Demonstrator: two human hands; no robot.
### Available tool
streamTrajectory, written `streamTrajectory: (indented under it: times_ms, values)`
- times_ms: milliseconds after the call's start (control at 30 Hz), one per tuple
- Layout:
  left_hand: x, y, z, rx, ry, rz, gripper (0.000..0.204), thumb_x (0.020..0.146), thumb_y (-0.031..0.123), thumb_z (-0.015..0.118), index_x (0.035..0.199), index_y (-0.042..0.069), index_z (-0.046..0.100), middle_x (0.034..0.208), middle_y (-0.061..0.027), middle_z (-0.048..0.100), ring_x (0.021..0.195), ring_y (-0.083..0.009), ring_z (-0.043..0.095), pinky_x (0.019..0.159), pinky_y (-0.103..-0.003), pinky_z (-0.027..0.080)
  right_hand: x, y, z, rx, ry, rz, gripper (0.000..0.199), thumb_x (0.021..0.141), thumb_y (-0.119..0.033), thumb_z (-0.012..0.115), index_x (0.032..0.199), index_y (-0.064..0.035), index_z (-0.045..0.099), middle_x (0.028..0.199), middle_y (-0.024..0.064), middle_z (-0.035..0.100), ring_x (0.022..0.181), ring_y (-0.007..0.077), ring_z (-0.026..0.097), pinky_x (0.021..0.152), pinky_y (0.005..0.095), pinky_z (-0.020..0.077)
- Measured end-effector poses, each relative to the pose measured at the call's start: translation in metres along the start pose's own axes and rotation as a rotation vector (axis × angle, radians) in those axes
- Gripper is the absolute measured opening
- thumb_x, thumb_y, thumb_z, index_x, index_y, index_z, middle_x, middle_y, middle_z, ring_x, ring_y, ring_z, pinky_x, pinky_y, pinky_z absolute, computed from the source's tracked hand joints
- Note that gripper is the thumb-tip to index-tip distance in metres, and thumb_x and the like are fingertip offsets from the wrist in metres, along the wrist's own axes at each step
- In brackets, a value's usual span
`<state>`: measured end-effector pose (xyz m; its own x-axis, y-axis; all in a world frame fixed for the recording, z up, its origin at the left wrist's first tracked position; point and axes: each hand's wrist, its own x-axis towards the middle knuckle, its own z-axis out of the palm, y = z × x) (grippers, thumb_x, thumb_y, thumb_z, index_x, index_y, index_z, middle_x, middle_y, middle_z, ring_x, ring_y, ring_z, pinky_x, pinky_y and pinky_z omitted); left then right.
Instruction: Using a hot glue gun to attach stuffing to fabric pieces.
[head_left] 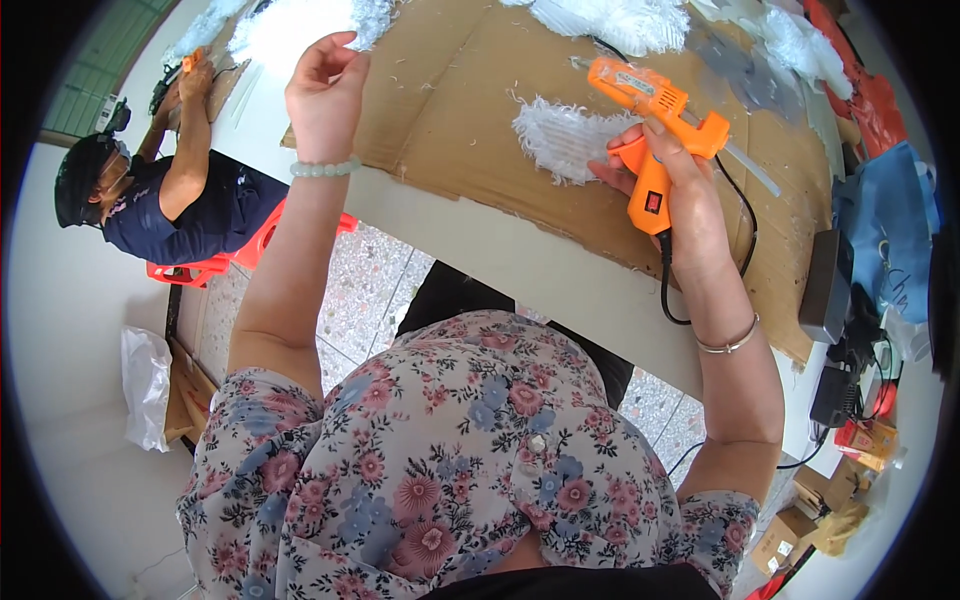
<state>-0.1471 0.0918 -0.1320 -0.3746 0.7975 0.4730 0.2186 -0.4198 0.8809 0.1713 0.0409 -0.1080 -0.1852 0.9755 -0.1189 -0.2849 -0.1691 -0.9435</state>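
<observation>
My right hand (694, 205) is wrapped round the handle of an orange hot glue gun (652, 188). The gun's nozzle points to the far left, and a clear glue stick (752, 170) sticks out of its back end. Just left of those fingers, a white feathery piece (562, 140) lies on a brown cardboard sheet (450, 120); whether they touch it I cannot tell. Raised above the cardboard's left edge, my left hand (325, 95) has its fingers curled with thumb and fingertips drawn together. Anything pinched there is too small to make out.
More white feathery pieces (610, 22) lie along the far side. A black cord (668, 290) hangs from the gun. Right of the cardboard are a dark box (827, 285) and a blue bag (890, 235). At the left, a co-worker (190, 200) sits holding another orange tool (192, 60).
</observation>
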Motion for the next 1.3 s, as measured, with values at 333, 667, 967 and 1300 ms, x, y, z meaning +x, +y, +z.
streamTrajectory:
  times_ms: [333, 667, 967, 1300]
  values:
    - [-0.038, 0.025, 0.065, 0.532, -0.53, 0.317, 0.008, 0.075, 0.013, 0.065, 0.074, 0.006, 0.067, 0.065, -0.0063, 0.062, 0.062, -0.019, 0.059, 0.06, -0.028, 0.048, -0.002, 0.0, 0.005, -0.014, 0.018, -0.009, 0.034, 0.091, -0.027, 0.048, 0.111, 0.0014, 0.052, 0.09, 0.0084, 0.056, 0.084, 0.0172, 0.057, 0.084, 0.0412, 0.052]
    - [-0.024, 0.038, 0.085, 0.51, -0.852, 0.504, 0.011, 0.081, 0.014, 0.058, 0.086, 0.007, 0.066, 0.065, -0.0072, 0.061, 0.059, -0.024, 0.058, 0.059, -0.035, 0.048, 0.001, 0.001, 0.008, 0.163, 0.029, -0.082, 0.025, 0.092, -0.024, 0.047, 0.093, 0.0007, 0.053, 0.087, 0.0109, 0.056, 0.076, 0.0163, 0.056, 0.082, 0.0448, 0.0534]
    - [-0.021, 0.02, 0.08, 0.608, -0.771, 0.419, 0.01, 0.076, 0.016, 0.062, 0.083, 0.008, 0.063, 0.068, -0.0064, 0.06, 0.065, -0.0226, 0.058, 0.06, -0.036, 0.047, -0.002, -0.005, 0.005, 0.168, 0.081, -0.101, 0.024, 0.092, -0.024, 0.048, 0.095, -0.0006, 0.054, 0.086, 0.0093, 0.057, 0.075, 0.0151, 0.056, 0.079, 0.0435, 0.0549]
    - [-0.009, 0.051, 0.089, 0.399, -0.705, 0.298, 0.008, 0.073, 0.015, 0.065, 0.075, 0.01, 0.06, 0.064, -0.0057, 0.057, 0.072, -0.0246, 0.058, 0.061, -0.036, 0.047, 0.012, -0.022, -0.016, 0.162, 0.234, -0.252, 0.026, 0.091, -0.025, 0.05, 0.092, 0.001, 0.055, 0.084, 0.0107, 0.058, 0.071, 0.0154, 0.056, 0.064, 0.0332, 0.0549]
